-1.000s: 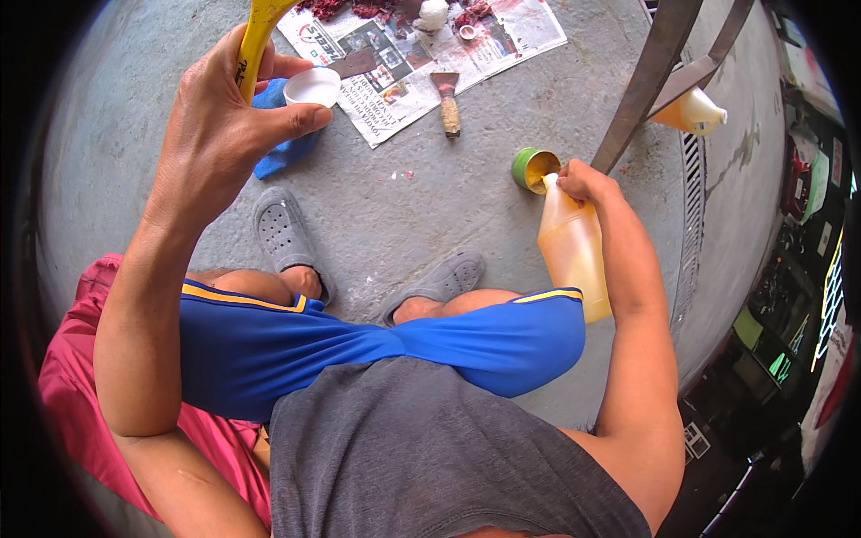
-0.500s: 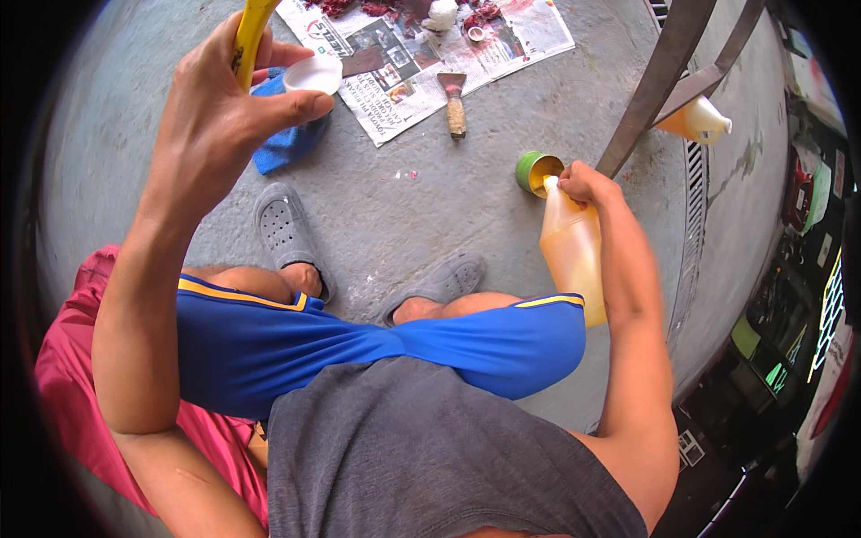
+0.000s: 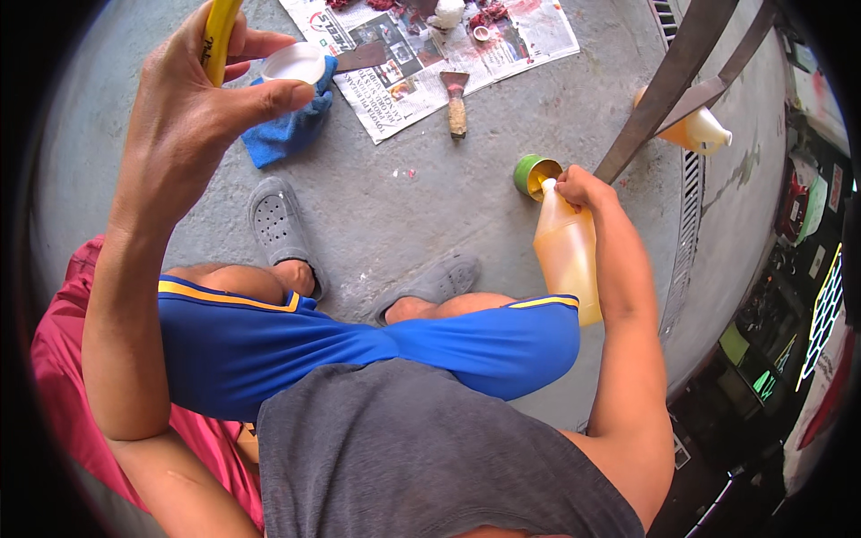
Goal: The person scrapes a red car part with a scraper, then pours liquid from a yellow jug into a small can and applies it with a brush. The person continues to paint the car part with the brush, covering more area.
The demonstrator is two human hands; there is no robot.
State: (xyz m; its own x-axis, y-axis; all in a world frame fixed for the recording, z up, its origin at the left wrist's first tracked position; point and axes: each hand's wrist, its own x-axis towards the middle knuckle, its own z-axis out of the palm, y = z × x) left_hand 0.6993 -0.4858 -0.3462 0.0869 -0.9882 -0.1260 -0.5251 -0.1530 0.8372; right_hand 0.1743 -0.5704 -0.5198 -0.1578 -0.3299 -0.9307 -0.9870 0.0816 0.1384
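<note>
My left hand point(image 3: 193, 117) is raised at the upper left, closed. A round white cap point(image 3: 294, 64) sits between its thumb and fingers. A yellow handle-like piece point(image 3: 218, 40) is also in its grip, its upper end cut off by the picture's edge. My right hand point(image 3: 585, 188) is wrapped round the neck of a translucent plastic jug point(image 3: 567, 255) of yellowish liquid. The jug is tilted, its mouth at the opening of a green can point(image 3: 529, 179) on the floor. Yellow shows inside the can; whether liquid is flowing I cannot tell.
A wood-handled scraper point(image 3: 456, 106) lies near a newspaper point(image 3: 386, 115) bearing red scraps. Beside it are a blue cloth point(image 3: 287, 133) and a flat blade point(image 3: 361, 56). Dark metal legs point(image 3: 664, 94) rise at the right, near another jug point(image 3: 695, 130) and a floor grate point(image 3: 691, 193).
My left hand has shifted slightly left in the picture with the cap and yellow piece. My right hand still holds the jug at the can, with the jug tilted much as before.
</note>
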